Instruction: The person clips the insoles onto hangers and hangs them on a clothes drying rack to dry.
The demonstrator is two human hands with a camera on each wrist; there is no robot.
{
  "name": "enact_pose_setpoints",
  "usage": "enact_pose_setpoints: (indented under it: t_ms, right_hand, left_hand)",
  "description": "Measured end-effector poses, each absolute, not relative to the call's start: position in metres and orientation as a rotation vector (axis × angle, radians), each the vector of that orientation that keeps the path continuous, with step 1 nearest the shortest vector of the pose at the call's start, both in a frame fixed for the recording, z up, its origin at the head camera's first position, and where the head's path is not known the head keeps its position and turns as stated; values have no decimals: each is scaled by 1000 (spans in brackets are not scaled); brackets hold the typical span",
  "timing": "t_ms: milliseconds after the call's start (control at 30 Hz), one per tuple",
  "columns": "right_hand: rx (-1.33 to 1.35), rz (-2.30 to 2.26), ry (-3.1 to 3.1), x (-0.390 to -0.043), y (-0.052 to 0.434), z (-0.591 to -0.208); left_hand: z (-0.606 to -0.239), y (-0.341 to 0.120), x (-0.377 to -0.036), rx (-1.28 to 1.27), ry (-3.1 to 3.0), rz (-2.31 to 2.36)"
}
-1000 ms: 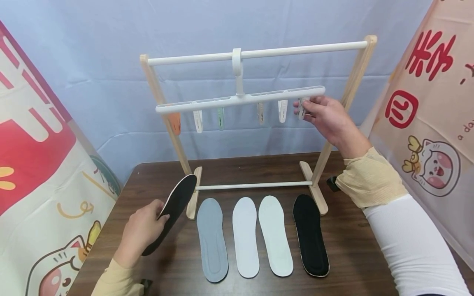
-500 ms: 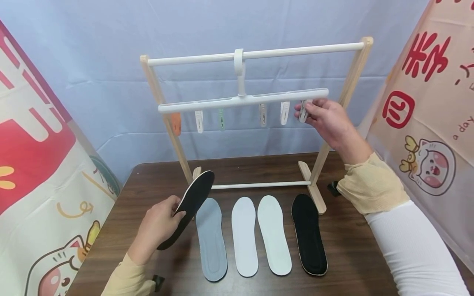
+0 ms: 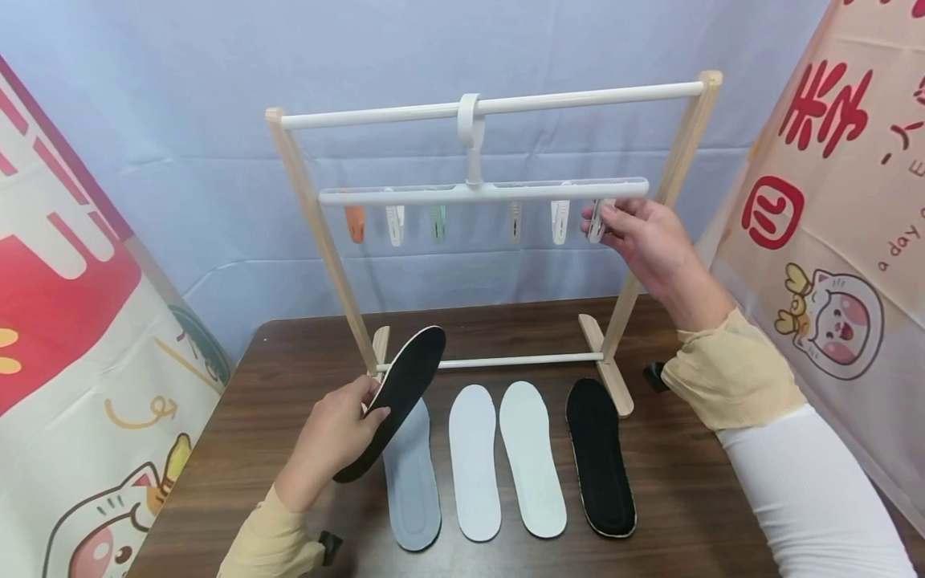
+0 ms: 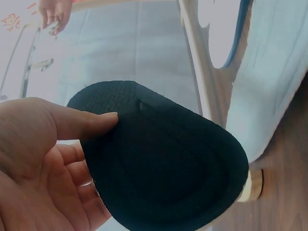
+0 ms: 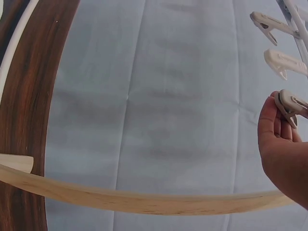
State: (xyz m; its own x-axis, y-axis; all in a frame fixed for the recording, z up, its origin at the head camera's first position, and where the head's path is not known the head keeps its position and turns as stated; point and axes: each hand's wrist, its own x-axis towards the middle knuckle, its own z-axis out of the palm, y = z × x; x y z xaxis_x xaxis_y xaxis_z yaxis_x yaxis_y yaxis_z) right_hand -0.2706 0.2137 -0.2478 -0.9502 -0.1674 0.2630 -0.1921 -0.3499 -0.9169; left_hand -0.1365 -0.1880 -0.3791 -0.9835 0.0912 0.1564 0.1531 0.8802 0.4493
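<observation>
My left hand (image 3: 332, 433) pinches a black insole (image 3: 405, 385) by its edge, thumb on the dark face; it is tilted above the table and covers part of a grey insole (image 3: 413, 490). In the left wrist view the thumb lies across the black insole (image 4: 168, 159). At the right end of a white hanger (image 3: 433, 193), my right hand (image 3: 654, 245) pinches a pale clothespin (image 3: 596, 222) between thumb and fingers. The right wrist view shows that clothespin (image 5: 291, 106) in the fingertips. Several other clothespins hang along the bar, among them an orange one (image 3: 355, 224) and a green one (image 3: 438, 223).
The hanger hooks over the top rail (image 3: 578, 98) of a wooden-legged rack on a brown table (image 3: 289, 353). In front of the rack lie two white insoles, the left one (image 3: 474, 466) and the right one (image 3: 533, 461), and another black insole (image 3: 600, 457).
My left hand has carried the black insole to the right and slightly up, over the grey one. The hanger has swung a little toward level; my right hand keeps its pinch on the clothespin.
</observation>
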Motion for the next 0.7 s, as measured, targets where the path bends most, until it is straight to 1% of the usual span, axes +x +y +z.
enact_pose_setpoints:
  t_ms: [400,700]
  right_hand:
    - [512,2470,-1788,-264,211,-255]
    - [510,2440,-1818,-260,211,-255]
  left_hand:
    - [-380,-172,-138,-267,-2882,-742]
    - [-380,-163,-141,-280,-2876,-735]
